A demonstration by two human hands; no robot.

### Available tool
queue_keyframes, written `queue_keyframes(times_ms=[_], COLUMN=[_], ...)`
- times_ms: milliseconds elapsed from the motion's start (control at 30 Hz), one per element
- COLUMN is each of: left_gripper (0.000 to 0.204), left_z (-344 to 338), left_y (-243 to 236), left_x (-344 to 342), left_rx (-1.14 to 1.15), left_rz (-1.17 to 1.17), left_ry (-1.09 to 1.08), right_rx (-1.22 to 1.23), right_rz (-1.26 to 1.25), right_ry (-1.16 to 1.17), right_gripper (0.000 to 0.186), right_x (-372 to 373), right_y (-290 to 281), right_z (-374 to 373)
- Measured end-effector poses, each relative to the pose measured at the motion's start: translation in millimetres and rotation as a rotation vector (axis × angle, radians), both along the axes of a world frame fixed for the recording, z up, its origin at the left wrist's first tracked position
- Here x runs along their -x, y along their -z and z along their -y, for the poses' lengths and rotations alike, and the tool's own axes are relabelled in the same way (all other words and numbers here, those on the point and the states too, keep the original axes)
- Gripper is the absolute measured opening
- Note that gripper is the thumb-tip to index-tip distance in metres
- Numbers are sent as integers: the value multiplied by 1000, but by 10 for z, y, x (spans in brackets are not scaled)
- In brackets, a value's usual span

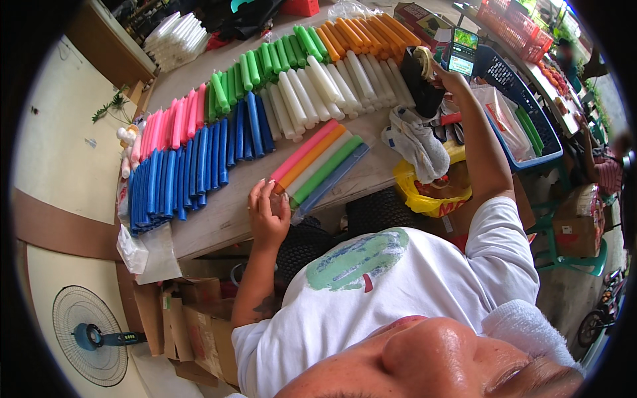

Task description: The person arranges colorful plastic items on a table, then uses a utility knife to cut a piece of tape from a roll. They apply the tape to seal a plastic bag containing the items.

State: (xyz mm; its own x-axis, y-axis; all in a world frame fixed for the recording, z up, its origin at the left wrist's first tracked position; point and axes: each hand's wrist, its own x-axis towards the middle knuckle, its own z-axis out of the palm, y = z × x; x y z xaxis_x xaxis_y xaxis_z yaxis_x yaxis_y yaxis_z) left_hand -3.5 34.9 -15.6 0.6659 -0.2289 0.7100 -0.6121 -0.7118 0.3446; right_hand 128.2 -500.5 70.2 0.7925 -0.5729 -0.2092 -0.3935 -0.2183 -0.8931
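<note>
The bundle of five sticks (pixel 320 167) — pink, orange, white, green and blue side by side — lies on the counter (pixel 225 215) with its long axis running from the near end by my left hand (pixel 265 212) up and away to the right. My left grip rests loosely at that near end, fingers (pixel 260 192) extended and touching the stick tips, not closed around them. My right hand (pixel 446 76) is well apart, stretched far across to the tape roll (pixel 422 60) on the black dispenser (pixel 419 86); its fingers touch the roll, though I cannot tell how firmly they pinch. So the left hand is much the nearer one to the bundle, and the sticks point away from it toward the white rows (pixel 332 89)
</note>
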Motion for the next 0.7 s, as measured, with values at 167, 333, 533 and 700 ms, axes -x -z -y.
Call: queue_keyframes(times_ms=[167,333,533,700], left_gripper=[43,44,44,44], left_z=[0,-3,-4,-5], left_y=[3,19,21,20], left_x=[10,-4,-2,12], left_rx=[1,-1,22,2], left_rz=[5,5,-3,1], left_ry=[-6,6,26,20], right_rx=[-146,-160,-26,148], right_rz=[59,178,269,302], right_ry=[-19,-38,-91,13], right_gripper=[34,27,30,28], right_x=[97,151,491,674], right_y=[-38,1,0,443], right_z=[-67,10,-57,-247])
